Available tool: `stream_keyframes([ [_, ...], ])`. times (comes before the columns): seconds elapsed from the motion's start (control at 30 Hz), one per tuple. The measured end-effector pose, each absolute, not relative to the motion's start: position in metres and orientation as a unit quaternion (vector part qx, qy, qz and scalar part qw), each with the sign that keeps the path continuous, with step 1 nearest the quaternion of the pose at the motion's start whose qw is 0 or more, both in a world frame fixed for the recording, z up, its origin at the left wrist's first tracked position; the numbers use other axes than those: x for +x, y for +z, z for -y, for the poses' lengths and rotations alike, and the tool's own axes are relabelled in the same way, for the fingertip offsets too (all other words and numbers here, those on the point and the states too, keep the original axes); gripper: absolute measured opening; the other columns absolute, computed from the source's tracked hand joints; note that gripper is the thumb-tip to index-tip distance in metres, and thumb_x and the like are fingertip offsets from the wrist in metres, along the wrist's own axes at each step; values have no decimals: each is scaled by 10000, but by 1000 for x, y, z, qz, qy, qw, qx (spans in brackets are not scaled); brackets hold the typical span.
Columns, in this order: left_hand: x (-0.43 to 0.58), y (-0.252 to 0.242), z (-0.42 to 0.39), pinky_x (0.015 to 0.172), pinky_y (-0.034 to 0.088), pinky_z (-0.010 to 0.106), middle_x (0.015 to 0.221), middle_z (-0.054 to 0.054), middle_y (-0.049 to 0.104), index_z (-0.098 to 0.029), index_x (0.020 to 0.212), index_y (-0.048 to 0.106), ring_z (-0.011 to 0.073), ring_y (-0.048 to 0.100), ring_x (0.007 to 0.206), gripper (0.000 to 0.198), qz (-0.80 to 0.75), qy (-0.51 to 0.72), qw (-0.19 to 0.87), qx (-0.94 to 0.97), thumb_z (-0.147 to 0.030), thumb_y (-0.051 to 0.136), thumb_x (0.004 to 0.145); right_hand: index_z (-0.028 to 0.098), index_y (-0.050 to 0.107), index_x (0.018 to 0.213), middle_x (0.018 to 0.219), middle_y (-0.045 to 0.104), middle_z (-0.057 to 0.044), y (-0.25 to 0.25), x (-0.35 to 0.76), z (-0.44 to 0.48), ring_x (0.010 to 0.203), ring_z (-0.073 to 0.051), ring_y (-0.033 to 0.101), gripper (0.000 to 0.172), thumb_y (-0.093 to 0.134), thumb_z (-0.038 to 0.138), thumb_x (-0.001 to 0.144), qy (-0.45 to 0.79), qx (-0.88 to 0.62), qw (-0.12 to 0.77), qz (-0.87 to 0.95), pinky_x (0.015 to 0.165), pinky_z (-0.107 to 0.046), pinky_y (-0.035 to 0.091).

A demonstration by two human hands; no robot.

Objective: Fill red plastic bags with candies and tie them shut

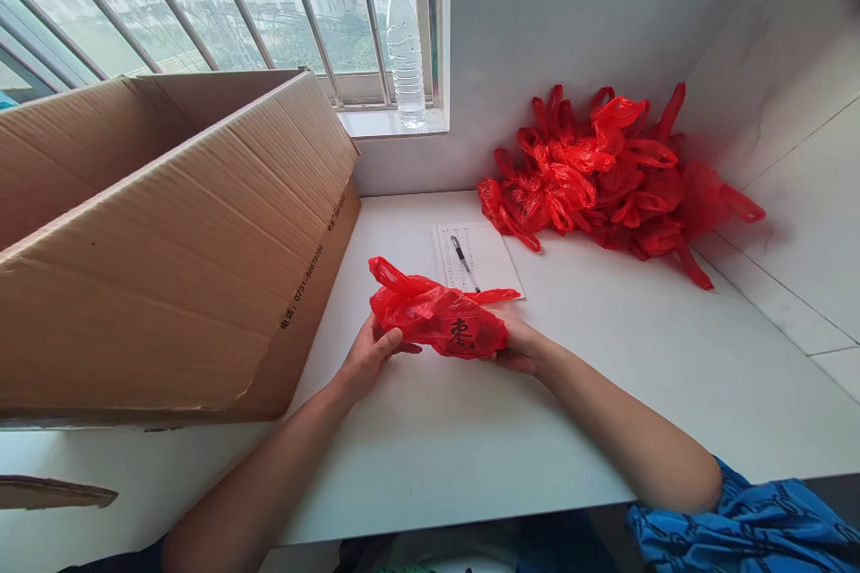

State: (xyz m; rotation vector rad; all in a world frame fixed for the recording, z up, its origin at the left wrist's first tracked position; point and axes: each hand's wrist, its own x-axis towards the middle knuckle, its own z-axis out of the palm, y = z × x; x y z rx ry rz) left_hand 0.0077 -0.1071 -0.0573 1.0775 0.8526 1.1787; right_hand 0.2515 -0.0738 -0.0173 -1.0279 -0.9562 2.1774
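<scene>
The left hand (368,358) curls around one end of a red plastic bag (436,318), and the right hand (516,347) cups the other. The bag sits bunched between them, just short of a sheet of paper (480,255).

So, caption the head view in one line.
Left hand and right hand hold a red bag beside a cardboard box.

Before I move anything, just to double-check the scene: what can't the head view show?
Inside of the cardboard box: hidden by its raised side wall.
Writing on the sheet of paper: too small to read.
Fingertips of the right hand: hidden by the red plastic bag.
Number of bags in the pile of red plastic bags: they overlap too much to count.
</scene>
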Motion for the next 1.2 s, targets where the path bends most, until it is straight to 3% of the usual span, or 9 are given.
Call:
stream_keyframes([
  [0.1, 10, -54, 109, 758, 583, 340, 1048, 85, 688, -192, 1193, 574, 234, 669, 913, 534, -406, 524, 591, 460, -429, 783, 762, 185, 667, 824, 626, 562, 15, -19, 251, 73, 540, -97, 479, 174, 733, 339, 777, 806, -385, 260, 366, 463, -213, 356],
  [0.27, 12, -50, 109, 771, 565, 288, 976, 72, 717, -165, 1043, 658, 197, 679, 858, 311, -399, 546, 583, 449, -427, 662, 876, 197, 631, 822, 564, 493, 52, -27, 251, 71, 504, -85, 410, 273, 711, 458, 806, 805, -387, 268, 361, 446, -214, 291],
  [0.47, 13, -48, 110, 710, 559, 268, 882, 61, 717, -154, 1022, 679, 192, 673, 803, 345, -406, 549, 585, 438, -459, 667, 862, 199, 651, 864, 581, 501, 52, -30, 252, 70, 514, -84, 409, 266, 692, 460, 837, 815, -359, 275, 362, 456, -208, 292],
  [0.67, 12, -49, 110, 672, 536, 224, 832, 20, 685, -171, 968, 676, 144, 634, 755, 310, -409, 558, 591, 415, -453, 696, 842, 207, 690, 969, 696, 587, 18, -32, 253, 69, 612, -103, 497, 274, 666, 461, 869, 822, -359, 274, 347, 531, -213, 395],
  [0.8, 11, -51, 110, 663, 529, 216, 814, 13, 677, -179, 953, 676, 137, 625, 744, 296, -405, 555, 595, 418, -459, 677, 856, 207, 696, 950, 660, 581, 23, -33, 253, 69, 577, -99, 484, 276, 675, 468, 862, 820, -364, 274, 347, 492, -205, 370],
  [1.07, 12, -50, 109, 689, 548, 250, 869, 26, 707, -193, 1000, 675, 170, 655, 788, 289, -404, 549, 599, 419, -443, 672, 854, 212, 707, 1007, 745, 672, -7, -31, 254, 70, 614, -124, 558, 314, 610, 492, 903, 807, -386, 282, 346, 549, -225, 440],
  [1.2, 13, -46, 108, 779, 561, 320, 968, 57, 728, -183, 1044, 680, 220, 680, 869, 320, -421, 554, 572, 433, -416, 701, 825, 210, 721, 1017, 928, 732, -47, -22, 258, 71, 807, -178, 646, 344, 601, 512, 903, 757, -403, 326, 399, 695, -259, 501],
])
